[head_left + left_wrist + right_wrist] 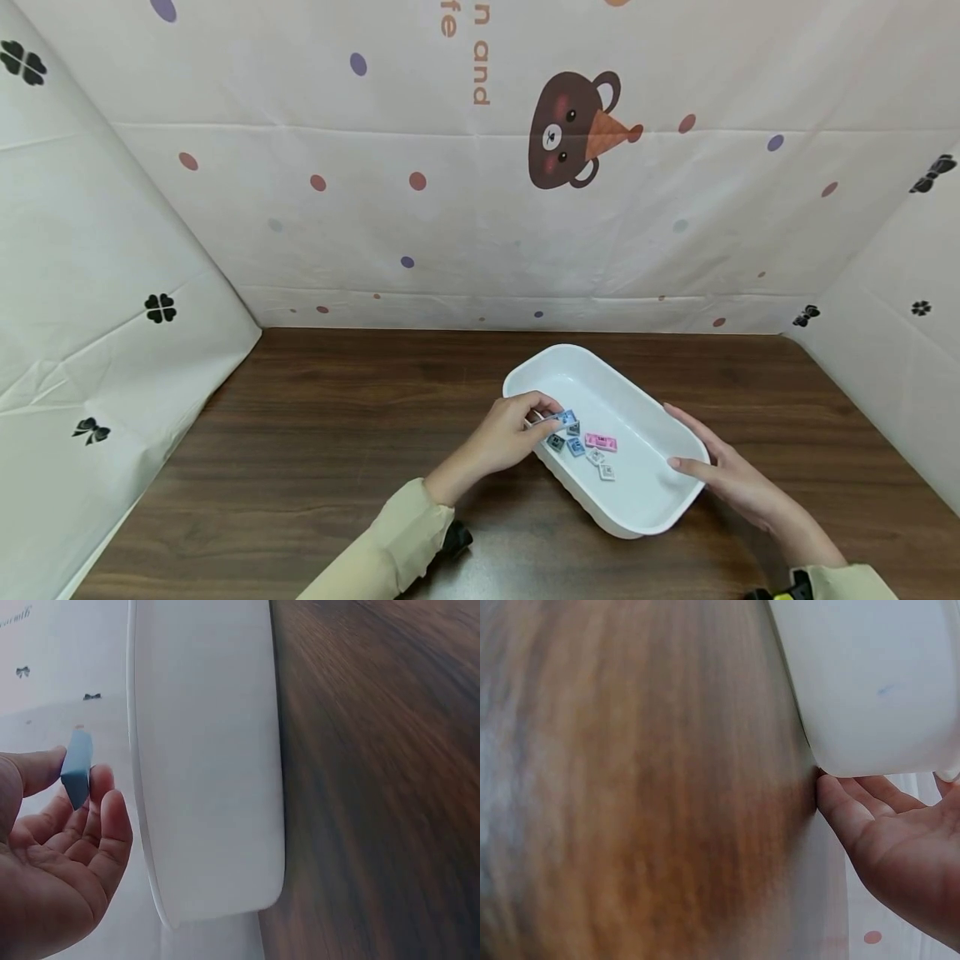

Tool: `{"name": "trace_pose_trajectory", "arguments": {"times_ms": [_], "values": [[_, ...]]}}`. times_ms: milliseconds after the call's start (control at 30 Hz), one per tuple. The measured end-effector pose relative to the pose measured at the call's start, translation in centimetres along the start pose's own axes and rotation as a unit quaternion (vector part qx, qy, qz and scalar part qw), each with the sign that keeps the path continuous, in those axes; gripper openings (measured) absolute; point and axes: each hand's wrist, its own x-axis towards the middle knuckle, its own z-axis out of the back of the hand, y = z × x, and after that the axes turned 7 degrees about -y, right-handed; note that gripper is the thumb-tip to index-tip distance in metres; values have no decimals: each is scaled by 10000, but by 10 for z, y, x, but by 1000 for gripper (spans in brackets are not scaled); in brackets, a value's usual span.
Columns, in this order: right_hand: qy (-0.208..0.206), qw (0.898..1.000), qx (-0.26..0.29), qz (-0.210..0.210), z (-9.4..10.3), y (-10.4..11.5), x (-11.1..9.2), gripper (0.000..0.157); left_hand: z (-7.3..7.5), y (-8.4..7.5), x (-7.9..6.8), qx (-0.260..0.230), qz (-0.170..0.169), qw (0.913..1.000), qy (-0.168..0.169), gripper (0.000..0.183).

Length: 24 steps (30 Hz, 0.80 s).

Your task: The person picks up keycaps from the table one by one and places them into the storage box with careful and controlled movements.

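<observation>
A white plastic basin (652,500) stands at an angle on the table. My left hand (513,429) is above its left rim and pinches a small light-blue block (78,769) between thumb and fingers. Below those fingertips, inside the basin, lie several small printed pieces: a pink strip (601,442), a blue piece (576,447), a dark green piece (556,442) and white ones (607,472). At the right end, my right hand (727,471) holds the basin, its thumb over the rim and its fingers along the outer wall.
The brown wood-grain table (300,467) extends around the basin. White printed cloth (465,217) hangs behind it and along both sides, with a brown bear picture (558,133) at the back. A dark band shows under the left sleeve (408,529).
</observation>
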Motion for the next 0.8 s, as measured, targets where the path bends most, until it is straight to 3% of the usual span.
{"name": "trace_pose_trajectory", "arguments": {"times_ms": [600,800], "values": [[76,9999,98,79,3,-2,2,72,-27,-10,18,271,43,9991,317,19],[44,10000,15,27,3,-1,3,72,-31,-11,21,580,-170,9974,404,16]]}}
